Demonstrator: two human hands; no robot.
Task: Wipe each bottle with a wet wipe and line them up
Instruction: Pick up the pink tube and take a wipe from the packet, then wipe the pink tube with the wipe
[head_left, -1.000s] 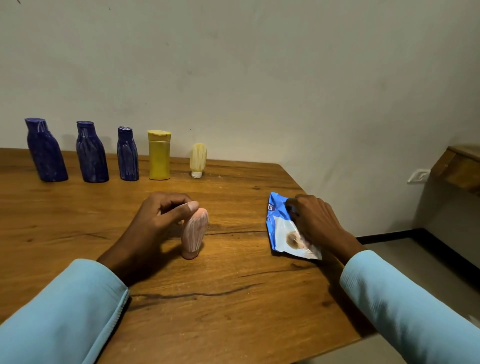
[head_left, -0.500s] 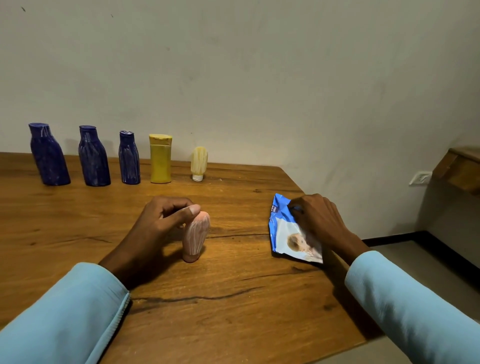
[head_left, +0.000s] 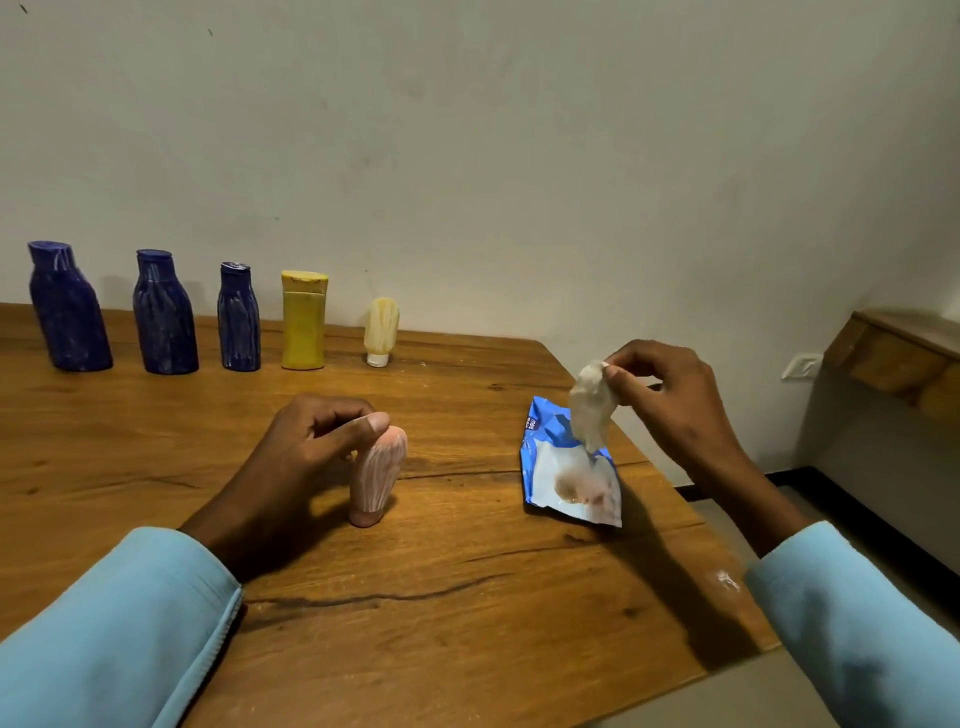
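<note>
Five bottles (head_left: 239, 317) lined at eleven o'clock; our left hand (head_left: 306, 441) grips the pink bottle (head_left: 376, 475), unwiped; our right hand (head_left: 670, 400) pinches a wet wipe (head_left: 589, 405).

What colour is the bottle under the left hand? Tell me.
Pale pink with whitish streaks, the bottle in the head view.

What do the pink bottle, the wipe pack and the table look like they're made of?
Pink bottle: probably plastic, matte, with pale streaks down it. Wipe pack: thin glossy plastic film, judging by its crinkles and sheen. Table: wood with a smooth low-sheen finish, showing grain, knots and dark cracks.
</note>
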